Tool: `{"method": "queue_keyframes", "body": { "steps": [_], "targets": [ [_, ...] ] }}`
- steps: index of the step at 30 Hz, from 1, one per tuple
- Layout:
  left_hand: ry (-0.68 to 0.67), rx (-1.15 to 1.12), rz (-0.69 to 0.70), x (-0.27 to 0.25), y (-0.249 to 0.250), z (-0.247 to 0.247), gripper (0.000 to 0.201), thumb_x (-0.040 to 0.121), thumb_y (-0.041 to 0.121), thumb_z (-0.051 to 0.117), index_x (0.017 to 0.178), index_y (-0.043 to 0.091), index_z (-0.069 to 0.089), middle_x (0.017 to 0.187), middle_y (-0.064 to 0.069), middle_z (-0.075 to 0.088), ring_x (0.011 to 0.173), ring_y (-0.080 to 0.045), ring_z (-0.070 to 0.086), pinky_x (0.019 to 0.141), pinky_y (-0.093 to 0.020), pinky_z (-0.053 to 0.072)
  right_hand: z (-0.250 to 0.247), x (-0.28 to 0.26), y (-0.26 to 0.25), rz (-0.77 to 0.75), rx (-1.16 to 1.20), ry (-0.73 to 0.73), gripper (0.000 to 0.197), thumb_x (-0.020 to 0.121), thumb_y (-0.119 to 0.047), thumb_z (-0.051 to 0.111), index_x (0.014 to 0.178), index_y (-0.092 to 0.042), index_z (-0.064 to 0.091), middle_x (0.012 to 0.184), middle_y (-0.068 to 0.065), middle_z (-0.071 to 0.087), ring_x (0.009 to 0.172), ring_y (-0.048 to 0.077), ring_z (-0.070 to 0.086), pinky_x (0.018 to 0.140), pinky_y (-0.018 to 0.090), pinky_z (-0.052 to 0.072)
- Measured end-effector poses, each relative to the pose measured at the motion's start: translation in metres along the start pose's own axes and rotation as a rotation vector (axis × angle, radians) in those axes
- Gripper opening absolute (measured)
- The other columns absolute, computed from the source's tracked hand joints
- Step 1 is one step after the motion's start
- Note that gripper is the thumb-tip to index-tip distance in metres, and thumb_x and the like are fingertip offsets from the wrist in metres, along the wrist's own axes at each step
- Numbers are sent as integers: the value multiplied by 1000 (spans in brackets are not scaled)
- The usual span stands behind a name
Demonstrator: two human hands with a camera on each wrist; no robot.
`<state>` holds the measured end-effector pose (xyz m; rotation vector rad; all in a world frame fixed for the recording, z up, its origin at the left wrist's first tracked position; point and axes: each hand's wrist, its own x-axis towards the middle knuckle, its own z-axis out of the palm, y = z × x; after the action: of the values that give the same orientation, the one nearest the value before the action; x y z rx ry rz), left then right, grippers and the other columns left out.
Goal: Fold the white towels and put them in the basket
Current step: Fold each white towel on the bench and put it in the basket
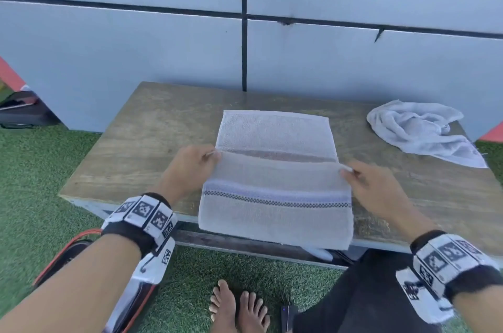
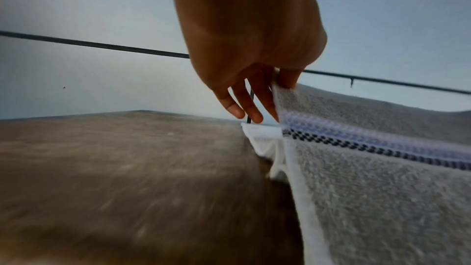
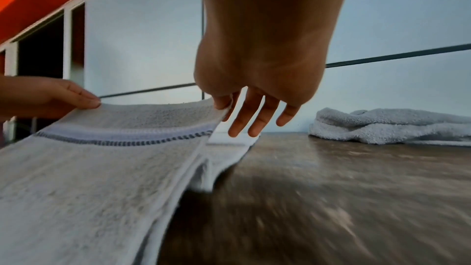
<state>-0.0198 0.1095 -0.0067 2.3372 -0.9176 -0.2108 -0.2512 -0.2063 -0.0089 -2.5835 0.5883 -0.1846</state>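
A white towel (image 1: 276,174) with a dark checked stripe lies across the wooden table (image 1: 141,147), its near end lifted off the surface. My left hand (image 1: 202,159) pinches the lifted end's left corner between thumb and forefinger. My right hand (image 1: 356,173) pinches the right corner. In the left wrist view the left hand (image 2: 276,88) holds the towel (image 2: 369,168) by its hem, other fingers hanging loose. In the right wrist view the right hand (image 3: 224,106) pinches the towel (image 3: 102,160) edge. A second white towel (image 1: 419,129) lies crumpled at the table's far right. No basket is in view.
A grey panelled wall (image 1: 245,33) stands right behind the table. Green artificial turf (image 1: 40,169) covers the floor, with my bare feet (image 1: 236,308) below the table's near edge. A red-trimmed object (image 1: 68,256) sits by my left forearm. The crumpled towel (image 3: 390,126) shows at right.
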Motion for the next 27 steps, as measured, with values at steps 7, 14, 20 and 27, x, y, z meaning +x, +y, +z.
{"method": "queue_keyframes", "body": {
  "steps": [7, 14, 20, 27],
  "targets": [
    [193, -61, -42, 102, 14, -14, 39, 97, 24, 51, 65, 4, 42, 56, 0, 40, 54, -17, 36, 53, -31, 30, -10, 100, -16, 167, 107, 199, 37, 98, -29, 49, 69, -7, 43, 62, 5, 47, 60, 22, 43, 56, 36, 30],
    [186, 12, -166, 161, -8, 0, 27, 93, 28, 59, 72, 13, 65, 67, -7, 66, 65, -26, 62, 66, -36, 55, -2, 172, -9, 252, -37, 173, 39, 92, -28, 51, 59, -14, 35, 57, 3, 44, 62, 27, 44, 56, 34, 30],
    [150, 75, -202, 177, -25, 21, 19, 92, 32, 64, 82, 18, 71, 76, 2, 65, 74, -22, 64, 69, -35, 55, 19, 191, 9, 326, -104, 145, 23, 89, -29, 54, 74, -11, 58, 74, 4, 63, 80, 32, 58, 69, 34, 40],
    [126, 137, -73, 184, -35, 32, 14, 88, 21, 70, 78, 11, 66, 89, -1, 59, 87, -21, 53, 74, -33, 45, 28, 199, 18, 240, -141, 155, 8, 88, -35, 64, 85, -30, 59, 90, 0, 62, 90, 29, 56, 77, 37, 47]
  ]
}}
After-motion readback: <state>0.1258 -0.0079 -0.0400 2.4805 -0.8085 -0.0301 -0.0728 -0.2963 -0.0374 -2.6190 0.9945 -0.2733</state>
